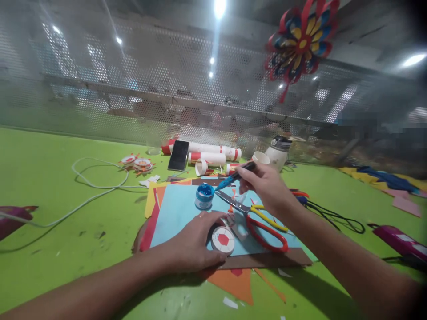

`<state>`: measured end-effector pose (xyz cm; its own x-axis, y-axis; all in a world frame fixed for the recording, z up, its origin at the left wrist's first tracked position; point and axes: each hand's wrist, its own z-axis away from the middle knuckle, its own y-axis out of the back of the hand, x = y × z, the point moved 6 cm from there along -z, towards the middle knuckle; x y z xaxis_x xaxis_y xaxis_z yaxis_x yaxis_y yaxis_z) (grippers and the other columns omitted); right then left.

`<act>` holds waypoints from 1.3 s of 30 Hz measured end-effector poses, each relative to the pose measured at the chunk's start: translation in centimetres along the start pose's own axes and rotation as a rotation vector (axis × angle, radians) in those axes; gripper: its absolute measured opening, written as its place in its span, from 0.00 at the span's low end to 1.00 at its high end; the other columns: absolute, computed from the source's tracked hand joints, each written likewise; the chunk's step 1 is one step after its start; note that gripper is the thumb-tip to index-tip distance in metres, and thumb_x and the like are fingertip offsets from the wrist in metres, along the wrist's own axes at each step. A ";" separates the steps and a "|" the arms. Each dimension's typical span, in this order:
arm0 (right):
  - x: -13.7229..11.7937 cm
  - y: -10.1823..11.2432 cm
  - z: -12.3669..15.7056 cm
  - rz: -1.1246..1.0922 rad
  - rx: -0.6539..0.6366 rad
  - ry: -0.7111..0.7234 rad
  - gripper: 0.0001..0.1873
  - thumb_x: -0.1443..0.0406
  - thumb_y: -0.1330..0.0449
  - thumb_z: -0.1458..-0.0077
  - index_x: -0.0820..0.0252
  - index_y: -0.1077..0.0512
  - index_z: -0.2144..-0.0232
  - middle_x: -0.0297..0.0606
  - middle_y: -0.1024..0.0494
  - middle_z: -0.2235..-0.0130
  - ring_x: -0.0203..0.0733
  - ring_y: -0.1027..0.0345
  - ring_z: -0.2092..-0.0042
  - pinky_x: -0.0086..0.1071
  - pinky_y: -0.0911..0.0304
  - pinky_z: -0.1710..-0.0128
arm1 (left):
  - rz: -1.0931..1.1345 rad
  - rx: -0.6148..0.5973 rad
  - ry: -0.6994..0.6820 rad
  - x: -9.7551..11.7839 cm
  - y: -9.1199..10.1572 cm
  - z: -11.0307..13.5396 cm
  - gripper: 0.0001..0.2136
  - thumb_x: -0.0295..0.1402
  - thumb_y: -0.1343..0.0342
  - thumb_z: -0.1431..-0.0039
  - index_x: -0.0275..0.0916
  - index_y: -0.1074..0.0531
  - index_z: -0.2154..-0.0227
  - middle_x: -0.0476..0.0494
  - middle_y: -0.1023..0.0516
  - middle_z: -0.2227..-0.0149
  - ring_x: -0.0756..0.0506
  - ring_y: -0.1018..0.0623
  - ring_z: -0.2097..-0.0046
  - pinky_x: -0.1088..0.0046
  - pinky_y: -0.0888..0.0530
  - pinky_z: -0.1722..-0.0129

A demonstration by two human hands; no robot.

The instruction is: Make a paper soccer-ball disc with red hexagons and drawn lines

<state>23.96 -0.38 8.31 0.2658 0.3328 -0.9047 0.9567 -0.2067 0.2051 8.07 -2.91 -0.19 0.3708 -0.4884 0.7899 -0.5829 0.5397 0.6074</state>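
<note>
My right hand [267, 186] is closed round a brush [233, 178] whose blue-stained tip dips towards a small pot of blue paint [203, 196]. The pot stands on a light blue sheet of paper [176, 213]. My left hand [193, 242] curls round a small white round disc with a red hexagon [223, 240] and holds it down on the paper. Scissors with red and yellow handles [263, 222] lie on the sheet between my hands.
Coloured paper sheets [233, 282] lie stacked on the green table [66, 231]. Behind them are white and red paper rolls [208, 153], a black phone [179, 155], a white jar [277, 153], a white cable [100, 186] and small paper ornaments [140, 163]. A paper pinwheel [302, 42] hangs on the mesh wall.
</note>
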 end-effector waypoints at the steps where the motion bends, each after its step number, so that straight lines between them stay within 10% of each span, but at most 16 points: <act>1: 0.1 -0.8 -0.7 0.048 -0.037 -0.003 0.13 0.59 0.39 0.46 0.62 0.31 0.76 0.28 0.31 0.81 0.33 0.37 0.79 0.30 0.38 0.77 | 0.004 0.009 -0.011 0.0 0.0 0.0 0.32 0.36 0.36 0.57 0.39 0.35 0.46 0.36 0.30 0.46 0.35 0.30 0.45 0.55 0.34 0.44; 12: 3.7 -5.7 -2.3 0.425 -0.287 -0.011 0.10 0.62 0.41 0.40 0.65 0.28 0.65 0.33 0.25 0.67 0.34 0.30 0.69 0.31 0.32 0.70 | -0.037 0.021 -0.026 -0.4 -0.2 -0.3 0.26 0.34 0.37 0.55 0.39 0.32 0.50 0.38 0.28 0.50 0.36 0.28 0.50 0.57 0.31 0.48; 24: -0.7 -0.8 -1.1 0.084 0.005 0.062 0.17 0.56 0.37 0.49 0.61 0.33 0.80 0.29 0.32 0.82 0.33 0.39 0.78 0.30 0.43 0.76 | -0.027 0.028 -0.033 -0.7 -0.4 -0.3 0.30 0.34 0.36 0.54 0.43 0.35 0.45 0.38 0.29 0.47 0.36 0.29 0.47 0.55 0.33 0.46; 39: 2.1 2.4 3.6 -0.520 0.049 -0.346 0.15 0.58 0.35 0.49 0.61 0.32 0.78 0.28 0.36 0.83 0.30 0.44 0.80 0.25 0.39 0.81 | -0.050 0.034 0.030 -1.0 -0.5 -0.3 0.34 0.36 0.37 0.53 0.38 0.39 0.42 0.36 0.30 0.48 0.38 0.30 0.47 0.57 0.32 0.47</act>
<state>26.40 -3.45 5.56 -0.2944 0.0852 -0.9519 0.9419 -0.1427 -0.3041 8.20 -2.43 -1.26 0.4210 -0.4930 0.7614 -0.5871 0.4917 0.6431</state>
